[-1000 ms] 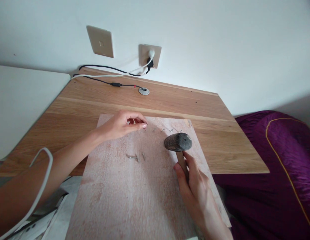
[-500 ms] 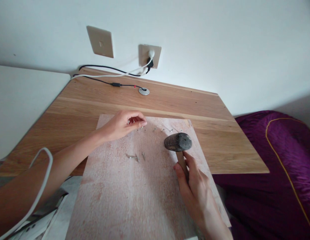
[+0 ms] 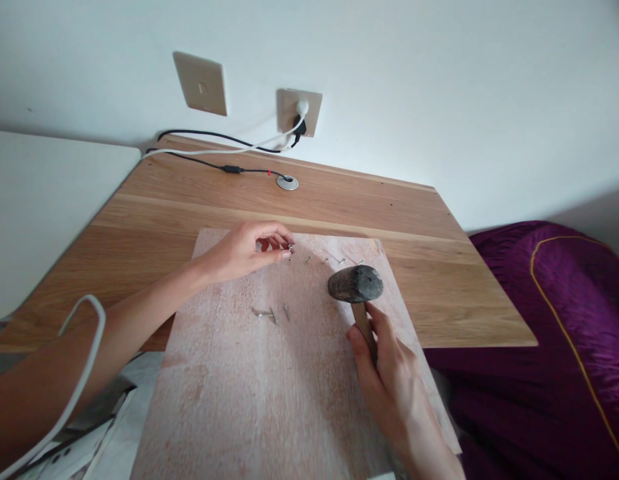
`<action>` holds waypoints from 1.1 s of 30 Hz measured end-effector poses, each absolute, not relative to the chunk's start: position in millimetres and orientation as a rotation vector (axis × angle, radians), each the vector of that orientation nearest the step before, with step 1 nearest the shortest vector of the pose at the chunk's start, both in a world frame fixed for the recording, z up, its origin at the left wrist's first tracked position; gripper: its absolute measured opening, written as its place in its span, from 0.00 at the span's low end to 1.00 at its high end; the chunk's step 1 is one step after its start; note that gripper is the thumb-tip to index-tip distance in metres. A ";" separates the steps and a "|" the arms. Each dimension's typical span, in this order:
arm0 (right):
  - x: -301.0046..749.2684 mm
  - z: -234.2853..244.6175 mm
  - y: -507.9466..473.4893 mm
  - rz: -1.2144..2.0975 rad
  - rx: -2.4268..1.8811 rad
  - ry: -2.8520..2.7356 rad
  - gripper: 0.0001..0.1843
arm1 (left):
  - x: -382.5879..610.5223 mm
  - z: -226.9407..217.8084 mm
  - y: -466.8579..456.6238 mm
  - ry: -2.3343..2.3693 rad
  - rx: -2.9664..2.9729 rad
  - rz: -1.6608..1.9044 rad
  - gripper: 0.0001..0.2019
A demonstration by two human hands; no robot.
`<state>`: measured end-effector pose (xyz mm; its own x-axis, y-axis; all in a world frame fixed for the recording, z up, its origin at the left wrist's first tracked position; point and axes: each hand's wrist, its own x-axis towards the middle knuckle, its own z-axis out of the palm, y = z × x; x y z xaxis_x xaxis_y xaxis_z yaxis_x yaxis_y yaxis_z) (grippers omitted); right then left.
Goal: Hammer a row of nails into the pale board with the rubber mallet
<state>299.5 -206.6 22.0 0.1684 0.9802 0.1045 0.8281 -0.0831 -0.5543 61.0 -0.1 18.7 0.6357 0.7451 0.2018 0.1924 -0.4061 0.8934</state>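
Shifted slightly upward, a nail sits pinched in the left grip, right grip clasping a hammer.

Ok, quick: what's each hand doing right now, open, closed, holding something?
Left hand: fingertips closed on a small metal fastener, nail or screw unclear.
Right hand: closed around the handle of a wooden-handled hammer.

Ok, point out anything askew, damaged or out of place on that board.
Loose nails lie at differing angles on the board, apart from the neater row of nails near its far edge. The board also juts oddly past the near edge of the desk.
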 end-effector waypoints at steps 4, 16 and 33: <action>299.0 21.3 -207.4 0.402 -1.968 -1.704 0.22 | 60.4 19.8 -0.8 0.742 1.964 0.756 0.11; 299.6 21.9 -206.7 0.369 -1.980 -1.717 0.22 | 59.5 19.6 0.0 0.827 2.043 0.713 0.09; 298.4 22.8 -206.5 0.370 -1.974 -1.716 0.21 | 59.3 20.1 -1.4 0.825 2.063 0.683 0.10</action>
